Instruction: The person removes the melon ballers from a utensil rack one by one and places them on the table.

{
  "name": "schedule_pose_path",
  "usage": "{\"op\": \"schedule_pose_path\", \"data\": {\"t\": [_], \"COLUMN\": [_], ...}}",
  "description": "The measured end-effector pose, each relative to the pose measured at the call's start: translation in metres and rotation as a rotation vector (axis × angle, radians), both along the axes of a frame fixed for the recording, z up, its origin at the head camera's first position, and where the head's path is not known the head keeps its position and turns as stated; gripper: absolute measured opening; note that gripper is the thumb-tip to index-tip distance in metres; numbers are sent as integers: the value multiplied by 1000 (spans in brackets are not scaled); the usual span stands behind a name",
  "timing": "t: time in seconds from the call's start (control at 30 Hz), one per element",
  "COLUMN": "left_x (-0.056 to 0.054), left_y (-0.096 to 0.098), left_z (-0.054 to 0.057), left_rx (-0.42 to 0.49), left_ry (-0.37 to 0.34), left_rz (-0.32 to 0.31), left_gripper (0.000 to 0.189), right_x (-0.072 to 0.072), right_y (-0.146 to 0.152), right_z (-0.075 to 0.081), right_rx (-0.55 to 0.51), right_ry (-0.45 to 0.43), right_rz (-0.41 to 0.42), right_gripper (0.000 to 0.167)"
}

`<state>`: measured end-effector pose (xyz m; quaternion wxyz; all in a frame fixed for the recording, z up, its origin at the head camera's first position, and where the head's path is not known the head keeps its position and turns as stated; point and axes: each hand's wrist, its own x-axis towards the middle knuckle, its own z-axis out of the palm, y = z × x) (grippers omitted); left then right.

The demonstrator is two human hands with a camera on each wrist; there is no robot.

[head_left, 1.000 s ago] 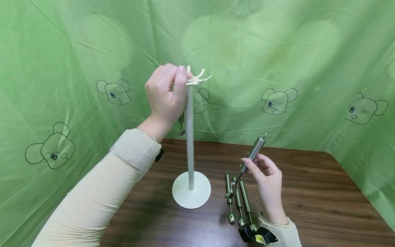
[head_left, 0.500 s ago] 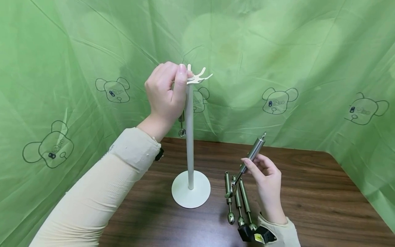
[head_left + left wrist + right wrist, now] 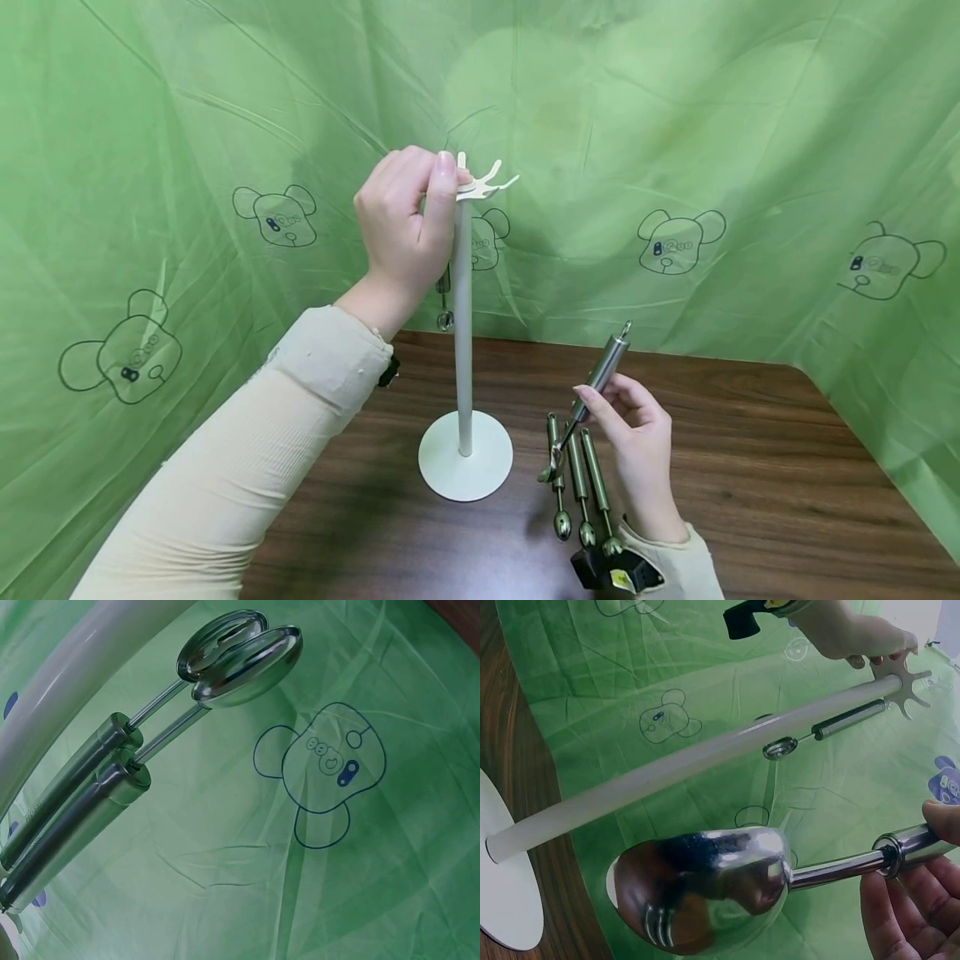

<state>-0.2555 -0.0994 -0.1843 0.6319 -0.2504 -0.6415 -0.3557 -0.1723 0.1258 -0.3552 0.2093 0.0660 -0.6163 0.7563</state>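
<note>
My left hand (image 3: 405, 204) grips the pronged top (image 3: 483, 185) of a white stand (image 3: 463, 333). Below that hand, two steel scoops with oval bowls hang beside the pole in the left wrist view, a front scoop (image 3: 82, 825) and a rear scoop (image 3: 225, 645). My right hand (image 3: 641, 442) pinches the handle of another steel scoop (image 3: 603, 367) between thumb and fingers, its bowl tilted downward. In the right wrist view, this rounded bowl (image 3: 705, 889) looks large and close, with its inside hidden. Several similar scoops (image 3: 596, 475) lie side by side on the table beneath.
The stand's round white base (image 3: 442, 471) rests on the dark wooden table (image 3: 750, 467). Green cloth (image 3: 585, 108) with printed bear heads encloses the back and sides. A black wrist camera (image 3: 588, 567) covers the near ends of some lying scoops.
My right hand has shifted slightly left with the scoop in its fingers. The left hand keeps its hold on the stand's top.
</note>
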Motion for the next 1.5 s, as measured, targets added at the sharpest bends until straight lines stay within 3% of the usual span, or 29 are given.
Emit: {"op": "schedule_pose_path", "data": {"t": [0.77,1.07,1.5], "left_x": [-3,-2,-2], "left_y": [-1,-1,0], "left_z": [-1,-1,-1], "left_rx": [6,9,7], "left_ry": [12,11,24], "left_rz": [-3,-8,-9], "left_gripper": [40,40,39], "right_x": [10,11,9], "right_y": [-8,-3,14], "right_z": [17,17,7], "right_rx": [120,207,290], "right_ry": [43,-21,-118], "right_rz": [17,-33,-22], "right_gripper": [19,17,19]}}
